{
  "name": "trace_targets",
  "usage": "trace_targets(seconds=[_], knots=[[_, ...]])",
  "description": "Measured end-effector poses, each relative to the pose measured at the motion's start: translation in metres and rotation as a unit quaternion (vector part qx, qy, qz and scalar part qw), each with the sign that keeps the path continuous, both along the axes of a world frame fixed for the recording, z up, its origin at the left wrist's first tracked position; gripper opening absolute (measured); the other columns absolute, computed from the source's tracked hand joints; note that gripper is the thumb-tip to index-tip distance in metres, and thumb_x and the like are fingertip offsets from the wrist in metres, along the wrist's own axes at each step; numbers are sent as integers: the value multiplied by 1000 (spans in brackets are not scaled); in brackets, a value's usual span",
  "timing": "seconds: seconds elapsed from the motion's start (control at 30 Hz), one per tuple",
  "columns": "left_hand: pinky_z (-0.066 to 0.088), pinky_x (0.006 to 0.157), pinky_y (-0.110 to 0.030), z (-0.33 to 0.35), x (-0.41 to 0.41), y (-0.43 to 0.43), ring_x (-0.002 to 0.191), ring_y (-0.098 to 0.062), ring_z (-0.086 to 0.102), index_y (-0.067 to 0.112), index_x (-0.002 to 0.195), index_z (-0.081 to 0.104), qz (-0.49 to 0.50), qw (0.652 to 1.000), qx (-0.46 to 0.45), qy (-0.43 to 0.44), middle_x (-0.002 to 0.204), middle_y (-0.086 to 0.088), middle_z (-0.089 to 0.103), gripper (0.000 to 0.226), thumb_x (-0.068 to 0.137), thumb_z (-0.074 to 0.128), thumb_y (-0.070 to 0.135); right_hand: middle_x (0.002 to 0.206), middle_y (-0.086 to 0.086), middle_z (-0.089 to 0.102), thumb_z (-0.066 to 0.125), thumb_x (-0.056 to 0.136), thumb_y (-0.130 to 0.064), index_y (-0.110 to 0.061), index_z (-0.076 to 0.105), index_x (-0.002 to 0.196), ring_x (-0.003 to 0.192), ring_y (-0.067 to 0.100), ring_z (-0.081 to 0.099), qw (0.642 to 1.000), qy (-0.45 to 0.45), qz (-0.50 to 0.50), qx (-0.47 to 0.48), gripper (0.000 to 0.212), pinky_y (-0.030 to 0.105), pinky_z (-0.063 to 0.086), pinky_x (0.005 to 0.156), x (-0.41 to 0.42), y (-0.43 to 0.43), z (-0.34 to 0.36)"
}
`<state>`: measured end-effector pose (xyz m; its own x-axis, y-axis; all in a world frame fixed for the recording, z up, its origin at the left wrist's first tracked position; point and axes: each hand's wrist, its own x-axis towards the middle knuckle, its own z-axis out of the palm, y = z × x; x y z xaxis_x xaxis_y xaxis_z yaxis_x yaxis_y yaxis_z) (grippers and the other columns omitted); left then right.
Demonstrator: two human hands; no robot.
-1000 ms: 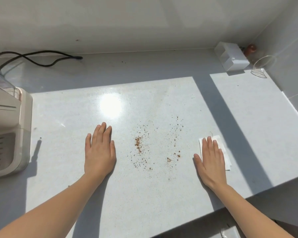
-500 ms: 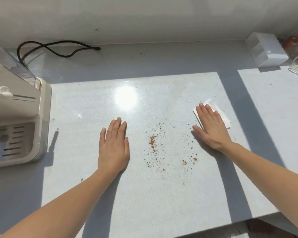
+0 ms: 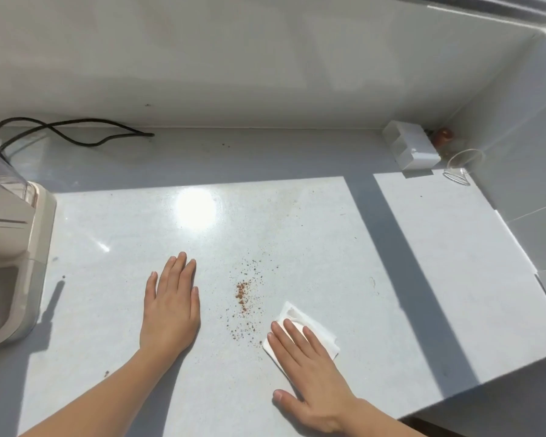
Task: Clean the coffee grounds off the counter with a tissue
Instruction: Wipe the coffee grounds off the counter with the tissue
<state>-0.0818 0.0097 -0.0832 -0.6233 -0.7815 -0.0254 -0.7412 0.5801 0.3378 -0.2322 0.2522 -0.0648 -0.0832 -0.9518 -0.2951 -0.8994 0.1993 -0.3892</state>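
Observation:
Brown coffee grounds (image 3: 244, 302) lie scattered in a thin trail on the white counter (image 3: 297, 234), between my two hands. My right hand (image 3: 309, 373) presses flat on a folded white tissue (image 3: 311, 329), just right of the grounds; my fingers cover the tissue's near half. My left hand (image 3: 171, 307) rests flat and open on the counter, left of the grounds, holding nothing.
A beige coffee machine (image 3: 10, 263) stands at the left edge, with a black cable (image 3: 73, 134) behind it. A white box (image 3: 412, 149) and a tipped clear cup (image 3: 464, 165) sit in the back right corner. The counter's front edge (image 3: 486, 392) runs at lower right.
My right hand has slid the tissue from the far right of the spill down toward me, and the grounds that lay at the right are gone. My left hand stayed flat.

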Motion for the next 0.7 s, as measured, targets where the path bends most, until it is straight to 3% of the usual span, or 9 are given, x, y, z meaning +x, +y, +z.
trace_targets(seconds=[0.17, 0.3, 0.47, 0.6, 0.7], knots=[[10, 118, -42, 0, 1, 0, 145, -18, 20, 12, 144, 34, -1, 1000, 0, 4, 156, -4, 28, 55, 93, 19, 30, 160, -15, -14, 22, 95, -55, -30, -7, 152, 146, 9, -17, 991, -55, -120, -18, 68, 35, -11, 117, 32, -9, 3], [8, 118, -42, -2, 1, 0, 145, -18, 18, 14, 143, 33, 0, 1000, 3, 11, 156, -4, 27, 54, 93, 22, 28, 158, -26, 4, 26, 98, -42, -34, 11, 151, 145, -4, -4, 943, -165, -280, -66, 56, 29, 1, 120, 39, -17, 5], [8, 119, -43, -3, 2, -1, 146, -17, 16, 14, 144, 32, -2, 1000, 5, 18, 156, -4, 26, 53, 93, 24, 27, 150, -20, 25, 40, 99, -18, -27, 41, 140, 140, -2, 17, 957, -33, -273, -95, 42, 17, 13, 110, 22, -8, 5], [9, 119, -44, -5, 2, -2, 146, -17, 16, 15, 143, 32, -1, 1000, 3, 18, 156, -3, 26, 52, 93, 24, 27, 143, -6, 44, 47, 95, -5, -18, 55, 125, 133, 11, 33, 935, 2, -332, -121, 34, 27, 26, 109, 0, 3, 3], [10, 118, -44, -7, 1, -3, 145, -18, 17, 15, 143, 32, -3, 1000, 0, 16, 155, -4, 27, 51, 93, 25, 27, 138, -2, 49, 47, 91, 4, -14, 59, 118, 130, 9, 35, 919, 11, -367, -144, 34, 34, 31, 111, -12, 13, 1]])
